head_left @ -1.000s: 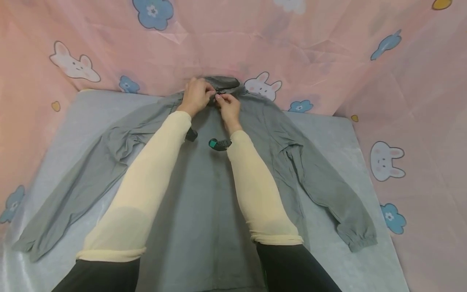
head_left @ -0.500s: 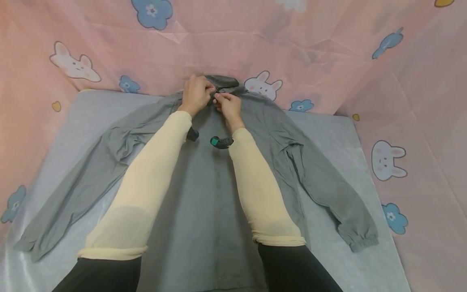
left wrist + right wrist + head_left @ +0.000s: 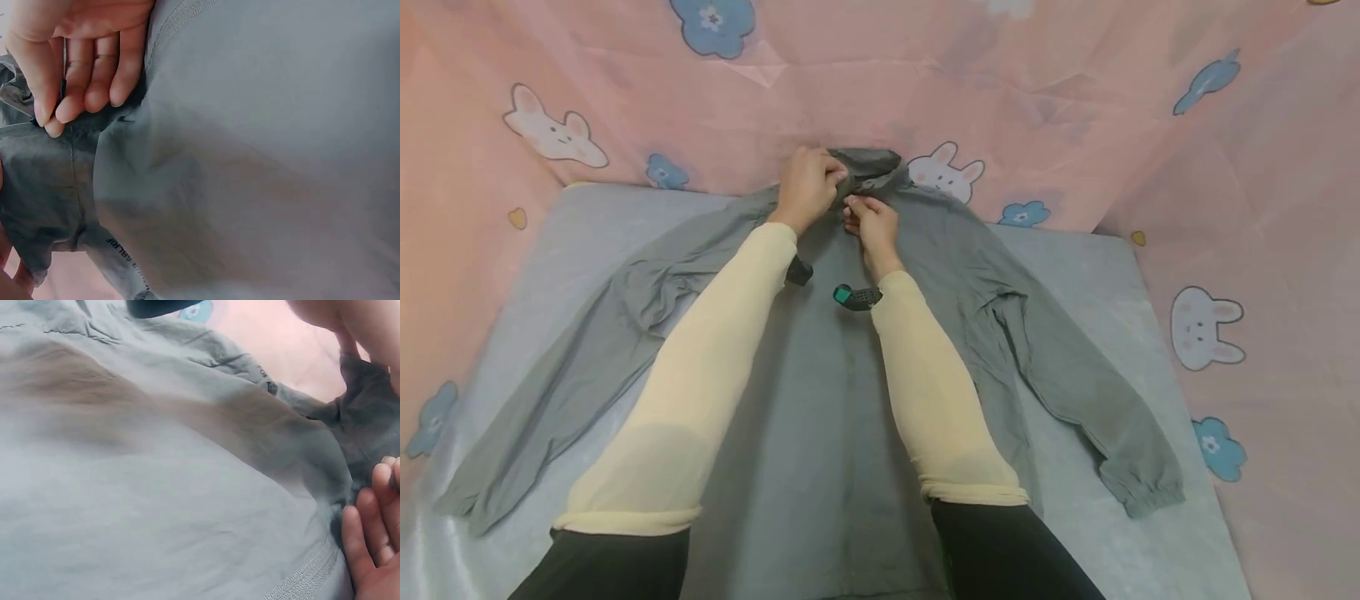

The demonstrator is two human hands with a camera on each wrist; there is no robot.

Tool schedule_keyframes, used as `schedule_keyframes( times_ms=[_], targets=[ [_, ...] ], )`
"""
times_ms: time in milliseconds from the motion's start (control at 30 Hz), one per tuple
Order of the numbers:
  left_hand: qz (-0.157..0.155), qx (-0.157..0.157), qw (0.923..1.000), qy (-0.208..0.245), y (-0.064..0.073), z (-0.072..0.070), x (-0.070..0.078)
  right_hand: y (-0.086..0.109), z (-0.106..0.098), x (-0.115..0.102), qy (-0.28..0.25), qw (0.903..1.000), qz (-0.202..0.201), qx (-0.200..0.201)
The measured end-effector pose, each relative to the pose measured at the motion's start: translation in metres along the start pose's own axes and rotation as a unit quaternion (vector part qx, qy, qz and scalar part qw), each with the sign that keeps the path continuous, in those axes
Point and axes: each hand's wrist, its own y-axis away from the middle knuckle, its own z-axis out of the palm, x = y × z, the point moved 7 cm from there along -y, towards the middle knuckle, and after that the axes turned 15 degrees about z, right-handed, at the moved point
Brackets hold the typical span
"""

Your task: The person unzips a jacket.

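A grey long-sleeved jacket (image 3: 820,392) lies spread flat on the pale table, sleeves out to both sides, collar (image 3: 868,162) at the far edge. My left hand (image 3: 808,185) grips the fabric at the left of the neck opening, fingers curled round the edge (image 3: 81,94). My right hand (image 3: 868,221) pinches the front just below the collar, its fingers (image 3: 369,550) bent against the cloth. The two hands sit close together at the neckline. In both wrist views grey fabric (image 3: 262,156) fills most of the picture.
A pale grey table (image 3: 1075,275) carries the jacket. Pink sheeting printed with rabbits and blue flowers (image 3: 1075,108) stands as walls behind and on both sides. Black wrist-worn cameras (image 3: 853,296) sit under my forearms. The right sleeve cuff (image 3: 1142,492) lies near the table's right edge.
Both hands have shifted slightly farther up toward the collar, which now stands a bit higher and more bunched. The rest of the jacket has kept its place.
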Motion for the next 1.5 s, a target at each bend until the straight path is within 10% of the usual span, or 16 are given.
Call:
schedule_keyframes(
  times_ms=[800, 1167, 1300, 1500],
  targets=[
    [-0.065, 0.058, 0.9959, 0.026, 0.002, 0.001, -0.008, -0.005, -0.009, 0.011, 0.079, 0.9951, 0.058, 0.014],
    [0.03, 0.079, 0.9954, 0.046, 0.028, -0.01, 0.0, -0.005, -0.007, 0.014, 0.084, 0.9954, 0.042, -0.018],
    [0.093, -0.028, 0.9946, 0.036, 0.043, 0.0, 0.006, -0.005, -0.006, 0.014, 0.089, 0.9953, 0.031, -0.021],
    [0.135, -0.226, 0.9645, -0.024, 0.056, 0.033, 0.004, -0.005, -0.009, 0.013, 0.096, 0.9948, 0.03, -0.015]
  ],
)
